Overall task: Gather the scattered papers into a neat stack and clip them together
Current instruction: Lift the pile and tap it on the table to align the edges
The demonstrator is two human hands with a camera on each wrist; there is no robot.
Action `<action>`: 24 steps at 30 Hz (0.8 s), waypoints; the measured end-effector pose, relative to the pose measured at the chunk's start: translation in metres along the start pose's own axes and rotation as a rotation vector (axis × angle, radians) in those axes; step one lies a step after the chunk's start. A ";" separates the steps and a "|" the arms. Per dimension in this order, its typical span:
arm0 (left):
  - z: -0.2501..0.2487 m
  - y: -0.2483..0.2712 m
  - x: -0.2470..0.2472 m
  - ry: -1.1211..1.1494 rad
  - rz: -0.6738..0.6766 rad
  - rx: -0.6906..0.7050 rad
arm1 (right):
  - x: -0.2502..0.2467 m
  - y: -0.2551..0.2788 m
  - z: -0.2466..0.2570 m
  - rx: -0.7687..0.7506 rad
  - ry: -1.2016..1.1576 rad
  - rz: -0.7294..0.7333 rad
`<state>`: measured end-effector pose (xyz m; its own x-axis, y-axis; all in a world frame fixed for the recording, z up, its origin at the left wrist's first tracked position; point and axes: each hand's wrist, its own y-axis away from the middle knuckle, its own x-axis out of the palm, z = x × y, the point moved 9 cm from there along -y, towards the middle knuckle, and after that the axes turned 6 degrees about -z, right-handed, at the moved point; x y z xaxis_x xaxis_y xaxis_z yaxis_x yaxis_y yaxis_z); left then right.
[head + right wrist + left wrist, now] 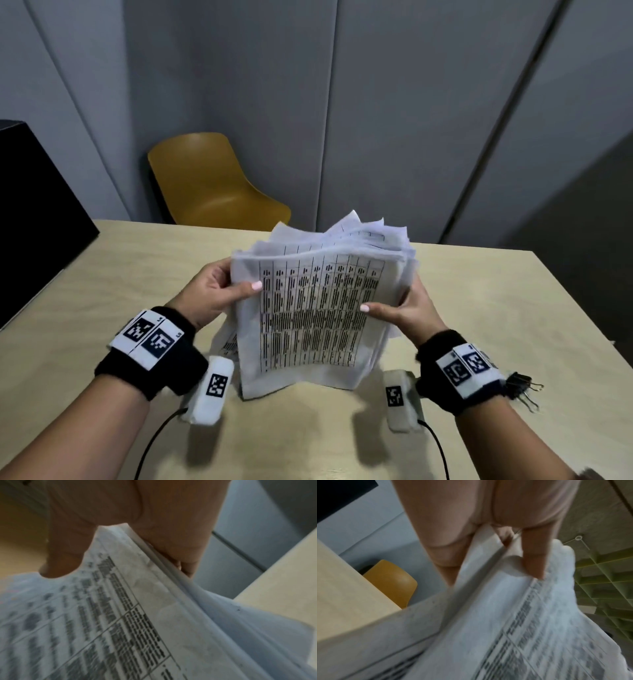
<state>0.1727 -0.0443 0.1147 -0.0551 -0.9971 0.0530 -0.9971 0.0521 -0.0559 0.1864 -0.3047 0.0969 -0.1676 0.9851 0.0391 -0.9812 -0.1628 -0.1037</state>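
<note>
printed tables on the papers (315,308) too blurred to read, no legible text

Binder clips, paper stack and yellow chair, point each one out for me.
binder clips (524,387), head view, black bodies beside the right wrist
paper stack (315,308), head view, printed front sheet
yellow chair (212,181), head view, seat shell

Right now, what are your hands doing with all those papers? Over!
Left hand and right hand both grip the papers, upright on the table. Top edges uneven. Binder clip unused behind right wrist. Nothing in the way.
</note>
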 end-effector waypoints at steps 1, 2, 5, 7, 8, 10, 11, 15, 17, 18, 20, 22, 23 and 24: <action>0.001 0.001 0.000 -0.002 0.046 -0.022 | -0.002 -0.003 0.000 -0.005 0.004 -0.010; 0.001 0.001 0.000 -0.020 0.091 -0.024 | -0.005 -0.007 -0.002 -0.009 0.022 -0.023; 0.004 0.002 0.003 -0.107 0.123 -0.052 | -0.006 -0.016 -0.009 0.014 0.044 0.009; 0.003 0.004 0.011 -0.117 0.160 -0.052 | -0.002 -0.018 -0.011 0.030 0.054 0.060; -0.001 0.006 0.017 -0.114 0.198 -0.039 | 0.000 -0.017 -0.012 0.043 0.051 0.087; -0.006 0.008 0.021 -0.092 0.212 -0.028 | 0.003 -0.017 -0.012 0.056 0.057 0.122; -0.005 0.007 0.018 -0.075 0.193 -0.025 | 0.003 -0.016 -0.012 0.050 0.060 0.115; -0.008 0.008 0.008 -0.008 0.137 0.015 | -0.004 -0.012 -0.013 -0.012 -0.023 0.025; -0.004 0.010 0.000 0.019 0.103 0.007 | -0.006 -0.010 -0.015 -0.008 -0.052 -0.003; 0.000 0.012 -0.007 0.026 0.076 -0.004 | -0.008 -0.010 -0.017 0.000 -0.056 -0.020; 0.007 0.016 -0.024 -0.060 -0.028 0.026 | -0.009 -0.010 -0.017 0.006 -0.081 -0.039; 0.009 0.020 -0.043 -0.160 -0.172 0.091 | -0.009 -0.011 -0.017 0.009 -0.101 -0.040; 0.009 0.023 -0.049 -0.154 -0.232 0.112 | -0.009 -0.011 -0.017 0.008 -0.102 -0.039; 0.008 0.025 -0.054 -0.146 -0.282 0.134 | -0.009 -0.011 -0.017 0.004 -0.105 -0.037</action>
<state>0.1513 0.0101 0.1023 0.2398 -0.9691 -0.0572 -0.9556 -0.2252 -0.1899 0.2000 -0.3106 0.0808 -0.1397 0.9792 0.1473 -0.9873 -0.1264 -0.0965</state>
